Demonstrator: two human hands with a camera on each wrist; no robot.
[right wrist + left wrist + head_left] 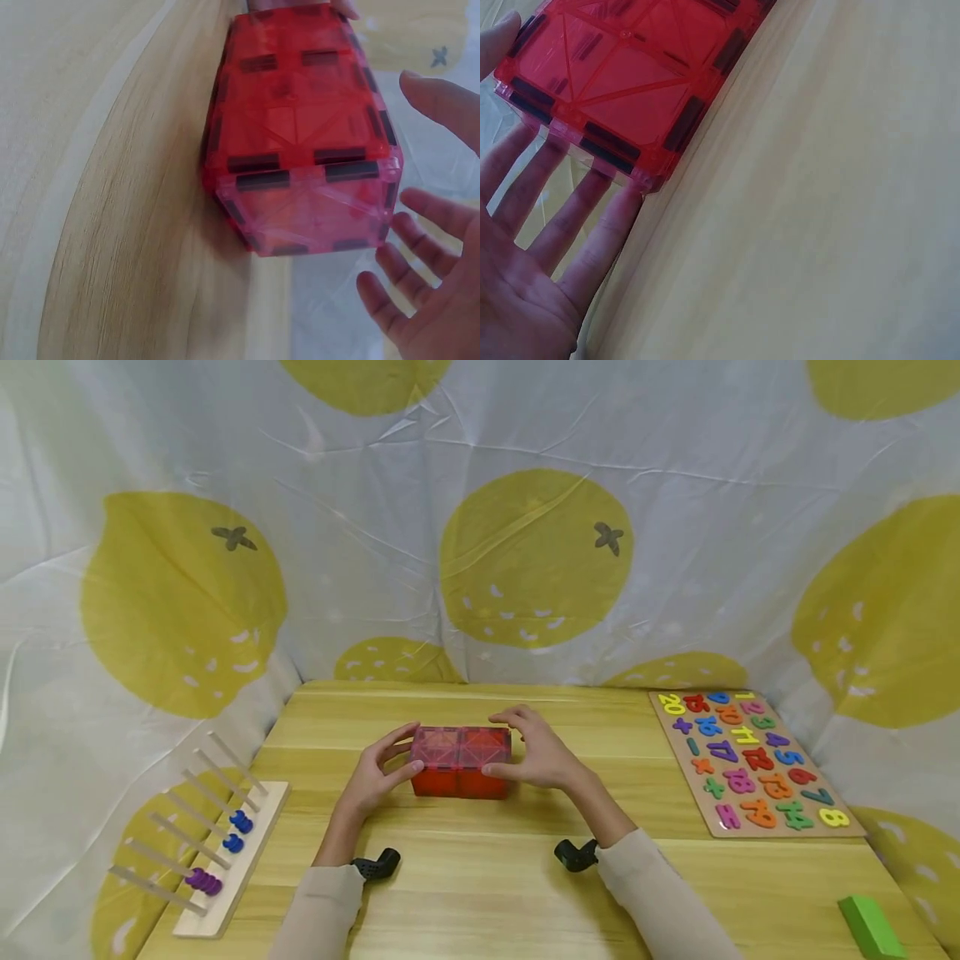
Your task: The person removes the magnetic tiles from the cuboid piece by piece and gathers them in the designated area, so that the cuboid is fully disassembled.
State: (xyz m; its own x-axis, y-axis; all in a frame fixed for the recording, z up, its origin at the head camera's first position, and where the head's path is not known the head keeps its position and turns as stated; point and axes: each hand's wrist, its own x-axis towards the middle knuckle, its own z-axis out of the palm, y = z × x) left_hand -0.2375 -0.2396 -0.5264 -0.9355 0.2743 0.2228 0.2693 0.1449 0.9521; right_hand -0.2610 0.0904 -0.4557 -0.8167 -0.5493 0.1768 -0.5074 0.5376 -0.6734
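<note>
A box of red and pink see-through magnetic tiles (459, 783) sits on the wooden table, with dark magnet strips along the tile edges. Against its left end rest the fingertips of my left hand (375, 777); the fingers are straight, and the thumb lies by the front top corner. My right hand (543, 752) is spread around the right end, and in the right wrist view its fingers and thumb stand apart from the tile box (300, 112). A pink tile (307, 210) closes that end.
A wooden peg counter (247, 860) with blue and purple beads stands on the left. The number puzzle board (693, 760) lies at the right, and a green block (870, 927) is near the front right. Behind the table hangs a lemon-print cloth (360, 527).
</note>
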